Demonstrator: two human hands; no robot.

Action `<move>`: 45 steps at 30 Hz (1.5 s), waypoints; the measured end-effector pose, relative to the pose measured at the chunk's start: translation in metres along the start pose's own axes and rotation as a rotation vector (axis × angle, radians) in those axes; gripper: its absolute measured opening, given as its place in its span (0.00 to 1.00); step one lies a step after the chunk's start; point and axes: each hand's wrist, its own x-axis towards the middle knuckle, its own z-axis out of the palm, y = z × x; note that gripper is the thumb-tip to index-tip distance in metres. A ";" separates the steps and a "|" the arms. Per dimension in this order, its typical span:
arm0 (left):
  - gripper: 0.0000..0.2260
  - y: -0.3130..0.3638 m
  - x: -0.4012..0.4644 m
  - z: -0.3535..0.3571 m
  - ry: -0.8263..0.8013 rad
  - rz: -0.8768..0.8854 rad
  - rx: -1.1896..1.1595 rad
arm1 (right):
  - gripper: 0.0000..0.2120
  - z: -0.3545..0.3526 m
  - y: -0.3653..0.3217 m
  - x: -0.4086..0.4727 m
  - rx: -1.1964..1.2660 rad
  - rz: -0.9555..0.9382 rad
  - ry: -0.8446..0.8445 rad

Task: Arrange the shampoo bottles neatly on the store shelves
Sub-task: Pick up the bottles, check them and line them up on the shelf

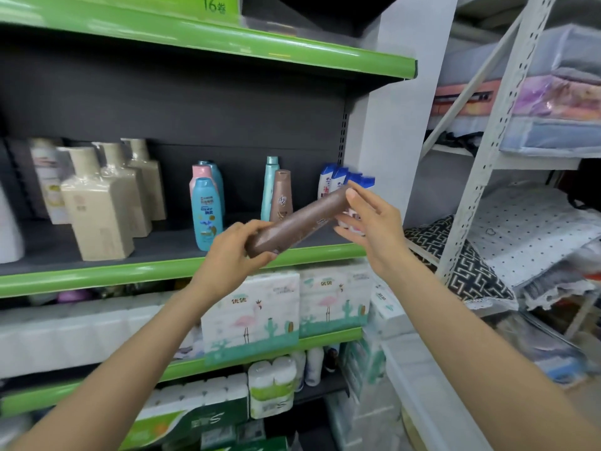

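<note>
Left hand (232, 252) grips the brown bottle (297, 222) tilted before the shelf's (162, 271) front edge, right hand's (370, 219) relaxed fingertips steadying its top, probably to face it

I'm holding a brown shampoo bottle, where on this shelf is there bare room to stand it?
Bare shelf lies between the beige bottles and the blue bottle, and a narrower patch between that and the standing brown bottle. The far right, by the blue-capped white bottles, is crowded.

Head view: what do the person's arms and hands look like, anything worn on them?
Both forearms are bare as far as the frame shows: no sleeves visible. The left hand and right hand wear no gloves, and no rings, watch or bracelet show. Nails look short and unpainted.
</note>
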 end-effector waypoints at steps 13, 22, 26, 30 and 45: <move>0.24 -0.033 -0.037 -0.064 0.003 -0.073 -0.399 | 0.07 0.045 0.024 -0.024 0.354 0.058 0.085; 0.28 -0.058 -0.053 -0.087 0.197 0.140 -0.123 | 0.14 0.066 0.037 -0.034 0.243 0.065 -0.071; 0.28 -0.068 -0.058 -0.092 0.263 0.244 -0.017 | 0.17 0.072 0.041 -0.035 0.236 0.057 -0.090; 0.27 -0.074 -0.054 -0.098 0.269 0.266 0.005 | 0.16 0.080 0.042 -0.035 0.254 0.048 -0.086; 0.15 -0.087 -0.034 -0.097 -0.168 -0.370 -0.774 | 0.14 0.119 0.057 -0.010 0.261 0.035 -0.054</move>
